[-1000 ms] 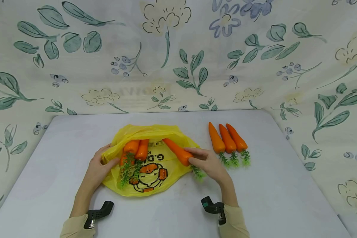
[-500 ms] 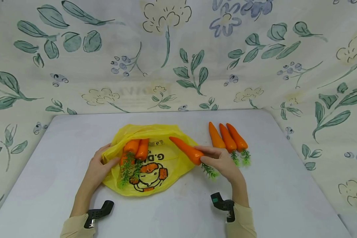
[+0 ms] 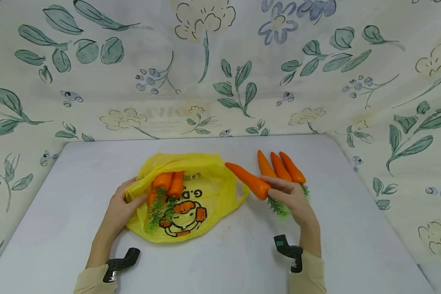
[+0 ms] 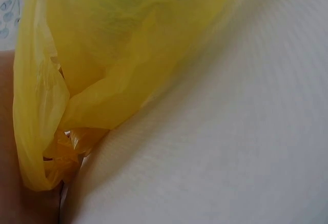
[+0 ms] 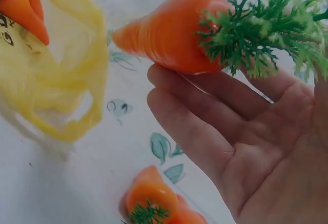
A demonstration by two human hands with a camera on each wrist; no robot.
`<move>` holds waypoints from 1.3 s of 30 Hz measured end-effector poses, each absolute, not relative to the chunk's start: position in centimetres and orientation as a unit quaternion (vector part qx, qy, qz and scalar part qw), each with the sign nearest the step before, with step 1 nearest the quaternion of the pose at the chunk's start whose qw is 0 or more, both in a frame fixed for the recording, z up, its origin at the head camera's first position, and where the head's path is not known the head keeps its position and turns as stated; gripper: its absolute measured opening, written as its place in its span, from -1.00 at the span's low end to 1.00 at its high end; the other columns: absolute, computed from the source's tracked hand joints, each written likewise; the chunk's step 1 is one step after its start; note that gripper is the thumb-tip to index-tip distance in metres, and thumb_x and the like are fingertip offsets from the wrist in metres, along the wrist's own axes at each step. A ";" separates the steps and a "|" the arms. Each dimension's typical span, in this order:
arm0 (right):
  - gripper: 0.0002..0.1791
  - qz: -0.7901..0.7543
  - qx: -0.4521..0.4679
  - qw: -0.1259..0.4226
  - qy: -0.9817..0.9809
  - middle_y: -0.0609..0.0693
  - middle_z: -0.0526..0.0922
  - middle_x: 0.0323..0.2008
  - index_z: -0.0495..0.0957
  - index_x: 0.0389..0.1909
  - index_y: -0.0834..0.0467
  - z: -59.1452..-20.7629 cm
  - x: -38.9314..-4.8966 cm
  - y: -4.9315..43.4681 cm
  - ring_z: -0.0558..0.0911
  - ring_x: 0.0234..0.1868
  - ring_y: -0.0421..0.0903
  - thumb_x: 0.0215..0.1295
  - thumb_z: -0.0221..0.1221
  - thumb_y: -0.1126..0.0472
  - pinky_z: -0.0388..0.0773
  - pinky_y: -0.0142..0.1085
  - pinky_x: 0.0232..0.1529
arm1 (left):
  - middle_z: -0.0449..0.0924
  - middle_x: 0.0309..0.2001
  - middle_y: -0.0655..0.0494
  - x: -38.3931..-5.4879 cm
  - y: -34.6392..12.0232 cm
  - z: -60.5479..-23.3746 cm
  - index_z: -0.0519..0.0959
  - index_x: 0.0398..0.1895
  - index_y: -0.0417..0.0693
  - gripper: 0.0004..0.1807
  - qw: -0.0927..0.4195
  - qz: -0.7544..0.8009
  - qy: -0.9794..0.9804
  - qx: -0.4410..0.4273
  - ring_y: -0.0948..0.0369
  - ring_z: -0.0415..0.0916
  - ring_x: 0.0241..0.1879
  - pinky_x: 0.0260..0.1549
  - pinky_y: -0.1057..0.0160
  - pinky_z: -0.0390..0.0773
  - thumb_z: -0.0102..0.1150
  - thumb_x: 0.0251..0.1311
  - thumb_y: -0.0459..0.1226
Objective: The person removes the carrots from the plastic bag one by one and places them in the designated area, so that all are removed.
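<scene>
In the head view, my right hand (image 3: 294,200) pinches a toy carrot (image 3: 246,179) by its thick end. Its tip points up and left, just past the right side of a yellow plastic bag (image 3: 214,208). The right wrist view shows the same carrot (image 5: 179,34) with its green plastic leaves over the palm. My left hand (image 3: 122,206) grips the bag's left rim, thumb on the near side and fingers partly hidden behind the plastic. Several orange carrots (image 3: 164,180) with green tops lie inside the bag's mouth. Only yellow plastic (image 4: 118,80) and part of the hand show in the left wrist view.
Three more carrots (image 3: 265,163) lie side by side on the white table (image 3: 206,269), right of the bag; my right hand partly covers their leafy ends. A flower-patterned cloth (image 3: 191,94) rises behind the table.
My right hand has drawn the carrot rightward, from over the bag's mouth to beyond its right side, nearer the three carrots. My left hand has stayed at the bag's rim.
</scene>
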State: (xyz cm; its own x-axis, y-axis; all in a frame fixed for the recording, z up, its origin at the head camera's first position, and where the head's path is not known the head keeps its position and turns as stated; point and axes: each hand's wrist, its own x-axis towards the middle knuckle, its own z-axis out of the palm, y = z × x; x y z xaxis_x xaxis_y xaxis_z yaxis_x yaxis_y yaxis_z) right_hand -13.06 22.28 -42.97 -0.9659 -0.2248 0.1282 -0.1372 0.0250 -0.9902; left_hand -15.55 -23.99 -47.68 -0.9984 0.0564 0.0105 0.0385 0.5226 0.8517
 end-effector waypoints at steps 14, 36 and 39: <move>-0.56 -0.676 -0.029 -0.008 0.736 -0.11 0.64 0.08 0.51 0.23 0.31 -43.3 -13.4 22.8 0.55 0.08 -0.13 0.38 0.19 0.24 0.53 -0.39 0.03 | 0.11 0.46 -0.27 -15.6 -24.0 -47.8 0.13 0.52 -0.15 -0.23 0.011 0.480 0.877 0.027 -0.16 0.17 0.31 0.13 0.00 0.32 0.14 0.38 -0.04; -0.55 -0.669 0.044 -0.034 0.741 0.08 0.51 0.27 0.55 0.23 0.20 -44.5 -14.7 20.8 0.49 0.18 -0.08 0.33 0.26 0.27 0.52 -0.50 0.03 | 0.10 0.46 -0.27 -15.6 -24.1 -48.1 0.13 0.52 -0.17 -0.22 0.009 0.478 0.878 0.025 -0.17 0.17 0.31 0.12 -0.03 0.30 0.13 0.37 -0.03; -0.56 -0.647 0.058 -0.031 0.759 0.06 0.52 0.27 0.57 0.22 0.14 -44.6 -14.8 20.4 0.49 0.18 -0.06 0.31 0.28 0.23 0.50 -0.52 0.01 | 0.11 0.46 -0.27 -15.6 -24.1 -48.1 0.13 0.52 -0.17 -0.22 0.009 0.476 0.879 0.022 -0.16 0.19 0.30 0.09 0.02 0.30 0.13 0.37 -0.01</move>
